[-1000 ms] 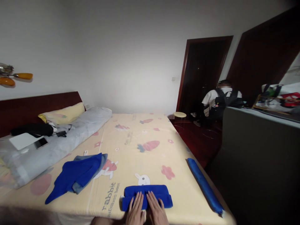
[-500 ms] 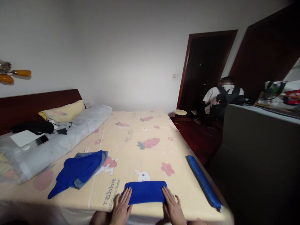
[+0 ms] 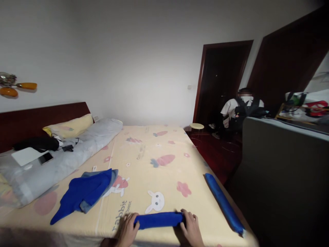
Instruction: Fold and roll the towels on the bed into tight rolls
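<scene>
A blue cloth (image 3: 158, 220), folded or rolled into a narrow strip, lies across the near edge of the bed. My left hand (image 3: 130, 223) grips its left end, fingers curled over it. At the right end my right hand (image 3: 189, 221) holds it the same way, thumb towards the near side. To the left is a crumpled blue cloth (image 3: 87, 190) with a grey-blue underside. A tight blue roll (image 3: 223, 204) rests along the right edge of the bed.
The bed (image 3: 144, 178) has a yellow sheet with rabbit and carrot prints. A rolled grey quilt (image 3: 84, 147) bears a white laptop (image 3: 27, 156) and a phone (image 3: 45, 158). A person (image 3: 241, 108) sits by the door. A dark panel (image 3: 280, 171) stands at right.
The blue cloth has gone from a wider flat rectangle to a narrow strip, its far edge brought towards me. My hands have gone from lying flat on its ends to curling round them.
</scene>
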Tool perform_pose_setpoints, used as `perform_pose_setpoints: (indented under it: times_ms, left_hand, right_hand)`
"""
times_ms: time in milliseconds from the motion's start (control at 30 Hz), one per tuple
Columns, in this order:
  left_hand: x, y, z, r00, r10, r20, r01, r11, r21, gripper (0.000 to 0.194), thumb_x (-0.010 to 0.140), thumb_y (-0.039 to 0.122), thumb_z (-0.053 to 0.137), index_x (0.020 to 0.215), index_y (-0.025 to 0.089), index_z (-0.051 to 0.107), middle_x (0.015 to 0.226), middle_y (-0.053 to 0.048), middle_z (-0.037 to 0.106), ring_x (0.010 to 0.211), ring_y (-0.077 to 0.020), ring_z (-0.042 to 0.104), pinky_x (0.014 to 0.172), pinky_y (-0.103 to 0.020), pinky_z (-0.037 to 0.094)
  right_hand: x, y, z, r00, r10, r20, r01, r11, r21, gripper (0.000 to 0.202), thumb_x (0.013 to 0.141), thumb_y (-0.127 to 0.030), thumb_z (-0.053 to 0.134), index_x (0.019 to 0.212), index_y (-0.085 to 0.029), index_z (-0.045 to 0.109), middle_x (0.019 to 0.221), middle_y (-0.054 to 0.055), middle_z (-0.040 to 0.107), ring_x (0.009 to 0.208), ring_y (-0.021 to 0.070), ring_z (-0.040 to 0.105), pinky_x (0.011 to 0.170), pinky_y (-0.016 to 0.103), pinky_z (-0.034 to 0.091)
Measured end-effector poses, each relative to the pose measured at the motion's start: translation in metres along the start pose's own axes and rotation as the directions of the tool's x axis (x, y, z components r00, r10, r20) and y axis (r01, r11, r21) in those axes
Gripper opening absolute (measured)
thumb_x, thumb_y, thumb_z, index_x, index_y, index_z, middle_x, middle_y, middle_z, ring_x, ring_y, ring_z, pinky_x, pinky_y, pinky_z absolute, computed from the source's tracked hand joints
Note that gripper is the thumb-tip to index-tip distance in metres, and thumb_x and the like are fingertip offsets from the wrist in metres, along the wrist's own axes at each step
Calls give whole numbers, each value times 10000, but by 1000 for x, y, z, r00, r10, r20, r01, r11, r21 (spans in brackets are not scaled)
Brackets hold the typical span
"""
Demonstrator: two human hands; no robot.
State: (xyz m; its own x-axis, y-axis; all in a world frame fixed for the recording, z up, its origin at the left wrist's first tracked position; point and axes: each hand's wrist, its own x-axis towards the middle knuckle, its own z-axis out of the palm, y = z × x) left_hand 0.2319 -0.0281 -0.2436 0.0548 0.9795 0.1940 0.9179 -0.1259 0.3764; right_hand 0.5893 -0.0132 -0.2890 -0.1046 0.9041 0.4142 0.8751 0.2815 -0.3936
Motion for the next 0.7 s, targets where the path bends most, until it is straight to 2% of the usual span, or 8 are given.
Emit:
perform_pose_setpoints:
  times_ms: [67,167,233,300,367,467,567,700]
  left_hand:
    - [6,6,0,998,-34,-44,38,996,86,336,858,240,424,1060,248,692,1104,-54,725,1078,-237,621,974,-439,449]
    - [14,13,9,997,-36,-66,47,984,173,442,834,144,387,1169,236,660,1232,-57,684,1180,-236,578,1015,-450,428]
    - [18,22,21,999,38,-10,-36,984,174,570,784,58,365,1268,239,605,1326,-38,633,1253,-206,537,1062,-414,411]
    - [20,35,36,989,143,49,-149,977,155,682,737,16,358,1357,244,525,1407,-18,561,1322,-195,476,1103,-401,389]
    - [18,52,52,966,251,70,-258,956,140,719,748,31,361,1434,238,416,1476,-13,471,1379,-205,404,1137,-421,359]
    - [13,73,70,935,346,71,-353,923,151,712,810,92,368,1501,213,247,1537,-37,353,1412,-231,347,1153,-456,334]
    - [7,77,70,922,384,46,-386,902,193,719,864,154,369,1523,228,93,1558,-39,299,1412,-234,348,1142,-452,344]
    - [0,59,51,911,411,32,-406,883,236,734,898,242,396,1519,266,7,1570,-6,280,1414,-221,344,1136,-419,341]
  right_hand:
    - [4,-1,1,999,46,-7,-47,998,-44,358,862,-318,447,1179,-251,598,1160,84,688,1044,263,623,921,463,423]
    - [9,-9,4,995,95,-14,-96,989,-109,455,884,-226,352,1281,-279,567,1308,84,622,1202,270,560,965,491,405]
    - [10,-24,7,997,49,62,-44,995,-85,554,882,-175,298,1391,-317,463,1417,57,534,1303,254,484,1018,494,375]
    - [11,-44,12,986,-39,163,42,999,-18,610,878,-189,315,1470,-338,313,1500,36,424,1378,256,392,1081,512,319]
    - [11,-65,18,965,-121,230,116,993,37,669,865,-222,374,1499,-332,191,1541,37,335,1414,277,327,1117,542,269]
    - [11,-89,28,945,-194,263,184,981,63,679,876,-238,388,1504,-304,137,1550,56,289,1418,286,314,1120,543,283]
    - [10,-91,32,938,-243,248,237,970,53,673,893,-242,386,1504,-293,109,1544,56,296,1405,268,343,1112,498,329]
    - [6,-73,25,942,-277,188,283,959,-5,689,904,-252,394,1507,-312,66,1538,24,318,1396,233,364,1113,437,342]
